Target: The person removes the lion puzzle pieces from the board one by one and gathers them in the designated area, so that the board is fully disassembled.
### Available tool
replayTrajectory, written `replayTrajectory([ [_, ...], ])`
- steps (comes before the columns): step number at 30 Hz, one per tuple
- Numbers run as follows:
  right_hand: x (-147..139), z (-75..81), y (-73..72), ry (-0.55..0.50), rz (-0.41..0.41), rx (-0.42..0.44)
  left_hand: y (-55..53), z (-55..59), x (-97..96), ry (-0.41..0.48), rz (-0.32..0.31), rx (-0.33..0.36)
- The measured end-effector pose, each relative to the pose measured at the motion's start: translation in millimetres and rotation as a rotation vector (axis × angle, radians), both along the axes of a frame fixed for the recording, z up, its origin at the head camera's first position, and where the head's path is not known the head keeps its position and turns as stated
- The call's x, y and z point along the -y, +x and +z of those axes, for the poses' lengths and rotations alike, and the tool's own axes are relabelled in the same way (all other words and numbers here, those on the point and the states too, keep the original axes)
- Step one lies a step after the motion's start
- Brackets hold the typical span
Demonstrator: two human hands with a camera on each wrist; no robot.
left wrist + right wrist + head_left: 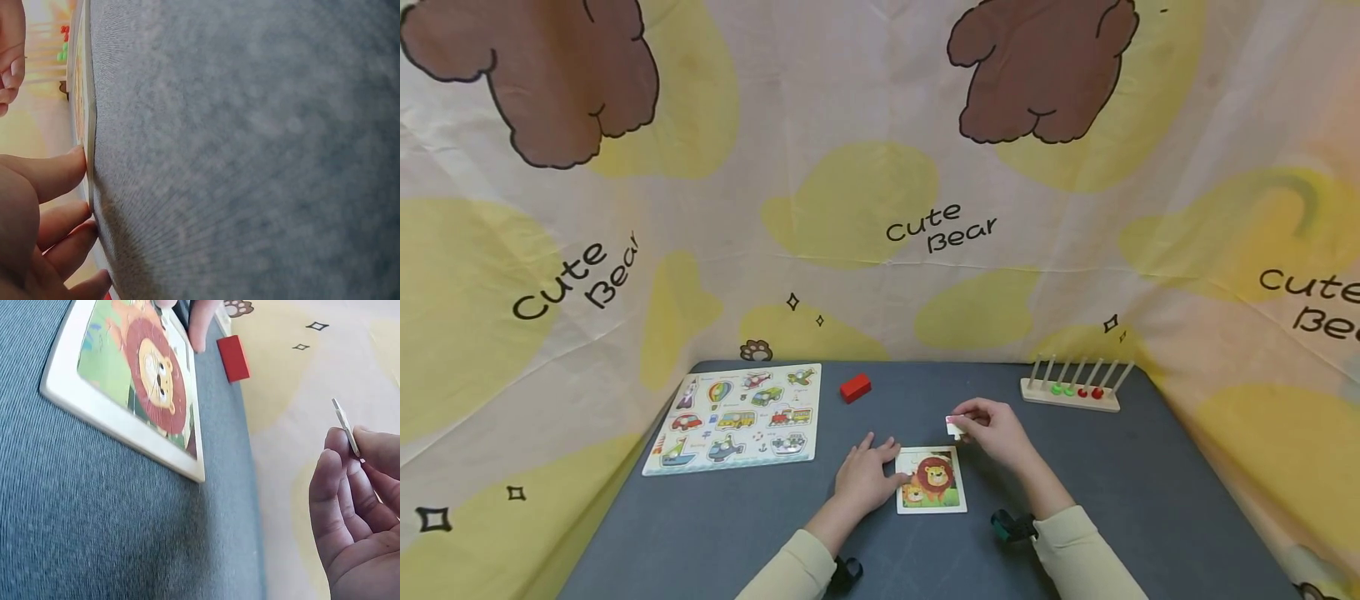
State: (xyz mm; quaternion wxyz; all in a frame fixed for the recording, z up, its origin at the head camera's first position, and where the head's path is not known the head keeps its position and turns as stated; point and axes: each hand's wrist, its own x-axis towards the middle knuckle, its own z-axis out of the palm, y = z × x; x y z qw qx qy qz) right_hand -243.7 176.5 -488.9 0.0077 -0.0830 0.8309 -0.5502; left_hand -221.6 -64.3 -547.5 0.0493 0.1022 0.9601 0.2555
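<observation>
A small puzzle piece [955, 427], pale with a patch of pink, is up off the table [625, 533], just beyond the far right corner of the lion puzzle. The right hand [995, 427] pinches it between thumb and fingertips; the right wrist view shows it edge-on, well apart from the puzzle and touching nothing but the hand.

The lion puzzle [931, 483] lies flat on the table between the two hands, in a white frame. Its far left part looks pale; whether that is bare backing or print is too small to tell. The left hand [865, 479] lies at its left side, fingers spread and loosely extended, the thumb touching the puzzle's left edge, with nothing gripped.

The step in hand looks like handling one loose piece while the left hand steadies the frame. Fitting it would call for laying it level, turning its tab to suit a gap, and easing it down without nudging the frame.

Farther out, a red block [855, 388] lies on the far side of the table, a vehicle board [737, 421] to the left and a bead stand [1070, 393] at far right, holding green and red beads.
</observation>
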Motion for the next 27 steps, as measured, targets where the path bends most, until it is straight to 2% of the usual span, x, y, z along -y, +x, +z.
replayTrajectory([
  [8,-17,-20.9,-13.0,0.008,-0.021,0.015,0.2,1.0,0.2,-0.005,0.001,0.005],
  [17,-30,-25.2,-17.0,0.005,-0.026,0.017,2.0,0.6,1.1,-0.003,-0.005,0.001],
  [27,-49,-35.6,-24.0,0.038,-0.096,0.049,0.9,-1.1,0.6,-0.015,-0.009,0.005],
])
